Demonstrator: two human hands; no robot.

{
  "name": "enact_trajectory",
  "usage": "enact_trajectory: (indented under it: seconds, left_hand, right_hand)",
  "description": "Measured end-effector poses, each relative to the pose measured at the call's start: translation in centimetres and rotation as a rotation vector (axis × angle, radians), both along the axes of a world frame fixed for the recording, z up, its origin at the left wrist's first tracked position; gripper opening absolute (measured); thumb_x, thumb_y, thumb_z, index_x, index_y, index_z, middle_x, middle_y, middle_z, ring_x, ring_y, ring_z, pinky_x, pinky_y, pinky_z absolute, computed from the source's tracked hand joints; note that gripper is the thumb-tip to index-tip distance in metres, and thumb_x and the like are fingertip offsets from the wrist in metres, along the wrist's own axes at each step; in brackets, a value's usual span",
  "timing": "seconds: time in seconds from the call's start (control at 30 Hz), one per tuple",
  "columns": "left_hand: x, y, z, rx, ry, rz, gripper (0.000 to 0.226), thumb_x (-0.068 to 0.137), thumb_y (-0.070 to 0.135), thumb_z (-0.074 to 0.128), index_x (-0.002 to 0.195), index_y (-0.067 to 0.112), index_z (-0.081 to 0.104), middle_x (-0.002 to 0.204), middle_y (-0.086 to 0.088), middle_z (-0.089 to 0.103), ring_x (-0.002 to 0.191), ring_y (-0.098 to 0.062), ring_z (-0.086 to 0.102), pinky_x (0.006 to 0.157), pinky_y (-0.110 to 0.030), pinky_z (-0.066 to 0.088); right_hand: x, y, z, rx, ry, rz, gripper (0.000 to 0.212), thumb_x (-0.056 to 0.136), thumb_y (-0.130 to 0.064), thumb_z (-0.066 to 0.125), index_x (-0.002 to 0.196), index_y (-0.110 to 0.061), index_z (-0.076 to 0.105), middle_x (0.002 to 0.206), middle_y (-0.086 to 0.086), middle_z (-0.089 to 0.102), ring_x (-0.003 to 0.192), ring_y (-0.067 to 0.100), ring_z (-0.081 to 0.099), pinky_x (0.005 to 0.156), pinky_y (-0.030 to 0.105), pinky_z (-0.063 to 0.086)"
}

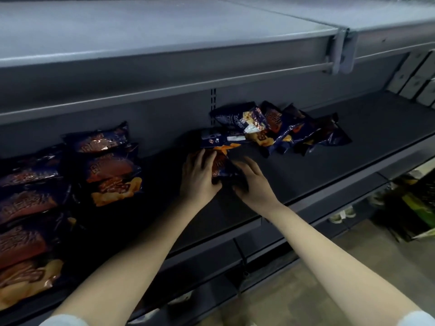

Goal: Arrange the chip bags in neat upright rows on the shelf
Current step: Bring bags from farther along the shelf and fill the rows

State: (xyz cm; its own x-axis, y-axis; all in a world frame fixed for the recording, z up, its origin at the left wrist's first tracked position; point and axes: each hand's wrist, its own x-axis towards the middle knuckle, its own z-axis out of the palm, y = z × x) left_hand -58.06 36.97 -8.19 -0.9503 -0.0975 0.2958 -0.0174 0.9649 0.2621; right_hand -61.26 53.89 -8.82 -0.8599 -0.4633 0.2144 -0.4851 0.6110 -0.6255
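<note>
On the dark metal shelf, a dark-blue foil chip bag is gripped by left hand and right hand; released tilted, it could topple.

Head view — looking down, close over the shelf.

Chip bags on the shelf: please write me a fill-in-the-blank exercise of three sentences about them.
The left hand grips the held bag on its left side, the right hand on its ____ side.
The loose pile lies nearer the ____ of the shelf than the hands.
The neat rows stand to the ____ of the hands.
Missing words: right; back; left.
</note>
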Motion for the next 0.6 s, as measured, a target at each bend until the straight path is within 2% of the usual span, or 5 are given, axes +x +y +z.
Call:
enact_trajectory:
  seconds: [0.13,0.27,0.4,0.6]
  left_hand:
    - [-1.4,0.1,-0.8,-0.069,-0.063,-0.015,0.081,0.078,0.036,0.067,0.146,0.021,0.025,0.152,-0.006,0.025,0.14,-0.03,0.018,0.11,-0.047,0.027]
    - [-1.5,0.2,-1.3,-0.109,-0.012,-0.015,0.075,0.079,0.032,0.067,0.144,0.02,0.032,0.15,-0.008,0.03,0.14,-0.031,0.02,0.11,-0.047,0.027]
    - [-1.3,0.4,-1.5,-0.133,-0.036,-0.019,0.073,0.08,0.031,0.067,0.143,0.018,0.034,0.15,-0.009,0.03,0.141,-0.033,0.017,0.112,-0.048,0.023]
    - [-1.6,0.4,-1.5,-0.188,-0.093,0.026,0.07,0.083,0.035,0.063,0.144,0.022,0.032,0.153,-0.006,0.023,0.143,-0.033,0.01,0.114,-0.047,0.02]
  right_hand:
    - [-2.2,0.7,-0.2,0.014,0.006,0.07,0.067,0.084,-0.011,0.063,0.143,-0.025,0.034,0.151,-0.002,0.024,0.138,0.019,0.029,0.107,0.024,0.029]
    - [-3.5,0.1,-0.6,-0.024,0.026,0.164,0.067,0.081,-0.004,0.062,0.141,-0.023,0.039,0.146,0.002,0.034,0.134,0.02,0.036,0.108,0.03,0.035]
    - [-3.9,-0.3,-1.6,-0.072,0.039,0.204,0.062,0.079,0.002,0.062,0.136,-0.017,0.048,0.137,0.004,0.046,0.125,0.021,0.048,0.101,0.021,0.037]
    - [-4.2,-0.4,-2.2,-0.093,0.072,0.224,0.056,0.081,0.003,0.062,0.134,-0.012,0.051,0.138,0.007,0.046,0.124,0.023,0.049,0.101,0.025,0.041]
